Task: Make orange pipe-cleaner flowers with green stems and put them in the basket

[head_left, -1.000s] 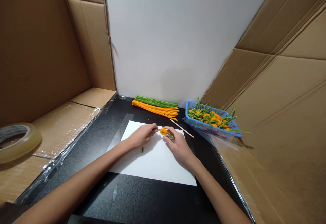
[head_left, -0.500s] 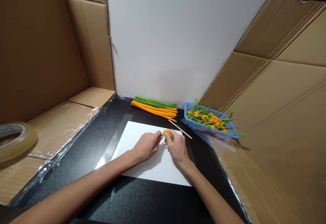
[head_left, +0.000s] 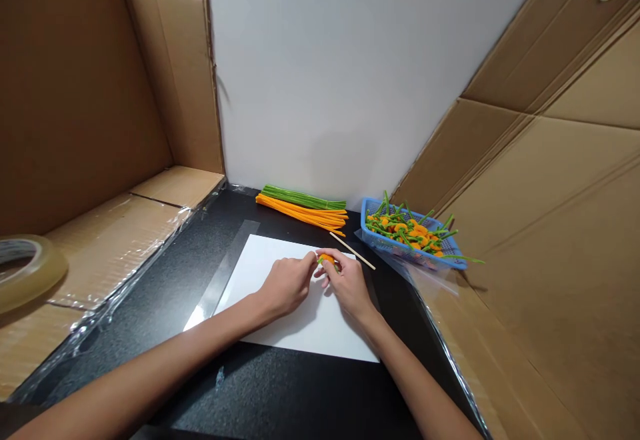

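Above a white sheet of paper (head_left: 280, 327), both hands meet at a small orange and green pipe-cleaner piece (head_left: 327, 259). My right hand (head_left: 347, 287) is closed around its orange part, thumb on the near side. My left hand (head_left: 290, 283) pinches at the green end on the piece's left side; the exact fingertip contact is partly hidden. Just beyond the hands lies a thin wooden stick (head_left: 353, 251), slanting across the black table. Farther back rest a bundle of orange pipe cleaners (head_left: 303, 215) and a bundle of green pipe cleaners (head_left: 303, 197).
At the back right, a blue basket (head_left: 367, 237) holds many orange and green pipe-cleaner pieces, with a clear plastic bag (head_left: 435, 279) beneath it. A roll of clear tape (head_left: 50, 273) lies on cardboard at left. Cardboard walls (head_left: 555, 180) flank the black table (head_left: 280, 393).
My right hand's fingers have shifted slightly around the orange and green piece, and its green part below shows less. The whole view has moved a little; both hands stay together over the paper.
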Available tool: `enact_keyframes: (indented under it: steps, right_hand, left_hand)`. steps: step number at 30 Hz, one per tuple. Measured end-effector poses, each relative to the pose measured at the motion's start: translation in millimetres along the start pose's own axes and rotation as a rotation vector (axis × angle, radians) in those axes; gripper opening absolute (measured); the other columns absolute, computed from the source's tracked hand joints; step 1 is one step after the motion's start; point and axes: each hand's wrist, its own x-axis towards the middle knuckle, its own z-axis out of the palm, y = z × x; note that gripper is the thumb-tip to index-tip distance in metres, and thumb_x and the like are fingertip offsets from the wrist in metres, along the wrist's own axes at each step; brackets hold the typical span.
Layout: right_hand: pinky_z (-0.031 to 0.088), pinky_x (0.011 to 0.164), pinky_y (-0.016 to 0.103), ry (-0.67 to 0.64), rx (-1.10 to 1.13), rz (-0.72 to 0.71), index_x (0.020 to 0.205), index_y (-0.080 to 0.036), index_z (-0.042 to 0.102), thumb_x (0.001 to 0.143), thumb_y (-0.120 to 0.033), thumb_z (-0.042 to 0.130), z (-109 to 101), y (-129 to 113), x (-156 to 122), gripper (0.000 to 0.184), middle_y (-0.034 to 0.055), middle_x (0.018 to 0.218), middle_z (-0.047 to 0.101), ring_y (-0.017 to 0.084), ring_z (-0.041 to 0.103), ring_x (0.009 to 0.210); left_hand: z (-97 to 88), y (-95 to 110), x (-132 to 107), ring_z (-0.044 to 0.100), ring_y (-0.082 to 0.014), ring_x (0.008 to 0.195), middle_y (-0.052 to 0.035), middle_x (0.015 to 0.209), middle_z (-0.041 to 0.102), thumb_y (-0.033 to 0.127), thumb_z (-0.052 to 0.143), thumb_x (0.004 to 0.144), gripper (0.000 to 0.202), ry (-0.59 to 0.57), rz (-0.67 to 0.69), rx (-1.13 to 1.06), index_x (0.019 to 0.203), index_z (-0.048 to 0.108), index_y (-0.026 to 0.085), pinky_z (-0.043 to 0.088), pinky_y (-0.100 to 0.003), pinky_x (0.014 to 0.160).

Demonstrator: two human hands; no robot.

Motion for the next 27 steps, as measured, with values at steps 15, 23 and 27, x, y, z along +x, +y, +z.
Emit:
enact_keyframes:
  steps: [15, 23, 27]
  right_hand:
    - [0.058, 0.057, 0.030, 0.096, 0.298, 0.155, 0.099, -0.016, 0.072, 0.076, -0.032, 0.065, 10.7, 2.6, 0.7, 0.029, 0.0061, 0.089, 0.071, 0.016, 0.066, 0.065]
    - [0.049, 0.061, 0.021, -0.200, 0.635, 0.315, 0.082, -0.019, 0.066, 0.066, -0.026, 0.080, -5.4, -7.9, 1.6, 0.022, 0.0000, 0.077, 0.063, 0.012, 0.059, 0.068]
    - [0.051, 0.066, 0.025, -0.207, 0.572, 0.280, 0.080, -0.019, 0.066, 0.063, -0.033, 0.085, -5.0, -7.3, 0.9, 0.029, -0.0011, 0.077, 0.063, 0.012, 0.059, 0.065]
  left_hand:
    - [1.8, -1.3, 0.7, 0.071, -0.0273, 0.074, -0.0096, 0.093, 0.075, 0.018, 0.041, 0.096, 0.021, -0.090, 0.084, 0.088, 0.115, 0.050, 0.017, 0.041, -0.030, 0.059]
    - [-5.5, -12.1, 3.4, 0.066, -0.0224, 0.081, -0.0075, 0.094, 0.070, 0.016, 0.037, 0.095, 0.018, 0.013, 0.073, 0.028, 0.099, 0.054, 0.019, 0.041, -0.028, 0.064]
    - [-1.3, -15.6, 3.7, 0.063, -0.0190, 0.080, -0.0059, 0.096, 0.068, 0.025, 0.040, 0.099, 0.016, 0.081, 0.131, -0.146, 0.102, 0.054, 0.020, 0.042, -0.027, 0.067]
